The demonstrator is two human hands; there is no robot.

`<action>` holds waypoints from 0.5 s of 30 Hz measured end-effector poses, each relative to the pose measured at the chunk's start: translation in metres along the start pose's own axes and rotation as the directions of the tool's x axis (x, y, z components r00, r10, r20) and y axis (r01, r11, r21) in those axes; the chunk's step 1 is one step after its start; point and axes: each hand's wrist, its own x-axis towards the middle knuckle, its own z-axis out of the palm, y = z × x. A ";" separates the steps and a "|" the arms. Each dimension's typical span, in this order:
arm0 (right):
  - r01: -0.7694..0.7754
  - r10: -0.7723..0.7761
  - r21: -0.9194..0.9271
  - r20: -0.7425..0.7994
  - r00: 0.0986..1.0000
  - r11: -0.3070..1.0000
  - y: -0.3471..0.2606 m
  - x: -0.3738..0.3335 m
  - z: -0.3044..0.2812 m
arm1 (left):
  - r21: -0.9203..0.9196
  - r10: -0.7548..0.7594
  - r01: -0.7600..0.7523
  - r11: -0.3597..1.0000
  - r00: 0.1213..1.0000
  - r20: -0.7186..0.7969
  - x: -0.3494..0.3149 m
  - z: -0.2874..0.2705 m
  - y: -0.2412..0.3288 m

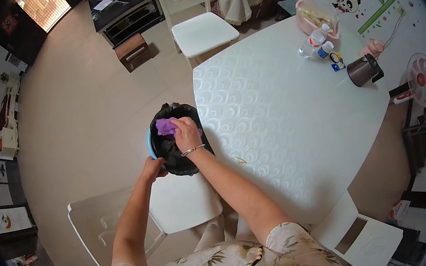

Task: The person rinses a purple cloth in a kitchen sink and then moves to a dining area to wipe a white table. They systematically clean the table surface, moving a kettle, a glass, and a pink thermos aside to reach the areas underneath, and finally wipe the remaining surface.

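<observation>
A trash can (150,145) with a blue outer wall and a black bag lining (183,167) is held beside the left edge of the white table (289,116). My left hand (153,169) grips its near rim. Over the can's mouth, my right hand (187,134) is closed on a crumpled purple cloth (165,126). A silver bangle circles my right wrist. Small yellowish scraps (240,160) lie on the tabletop near my right forearm. What lies deep inside the bag is too dark to make out.
A white chair (183,204) stands below the can, another chair (204,33) beyond it. At the table's far end are a pink basket (311,25), a water bottle (313,41), a small white-and-blue bottle (325,49) and a dark kettle (363,71). A fan (422,80) stands at right.
</observation>
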 end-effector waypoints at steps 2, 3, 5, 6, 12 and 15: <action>-0.177 0.180 -0.044 0.064 0.982 0.983 0.012 -0.001 -0.019 | 0.003 0.006 -0.006 1.000 1.000 0.021 0.001 -0.001 0.001; -0.115 0.117 -0.021 0.136 0.984 0.993 0.014 0.006 -0.040 | 0.009 -0.004 0.004 1.000 1.000 0.000 0.000 -0.005 0.000; -0.250 0.234 0.139 0.124 0.964 0.958 0.047 0.005 -0.095 | 0.012 0.003 -0.003 1.000 1.000 -0.013 -0.005 0.003 0.000; -0.418 0.417 0.296 0.068 0.906 0.859 0.073 -0.006 -0.119 | 0.016 0.017 -0.017 1.000 1.000 -0.017 -0.004 0.007 0.002; -0.553 0.454 -0.432 -0.316 0.833 0.713 0.123 -0.090 -0.258 | 0.122 0.021 -0.029 0.992 0.997 0.068 -0.005 -0.001 -0.007; -0.518 0.354 -0.549 -0.382 0.854 0.656 0.117 -0.143 -0.221 | 0.136 0.019 -0.031 0.990 0.996 0.088 -0.016 -0.004 -0.006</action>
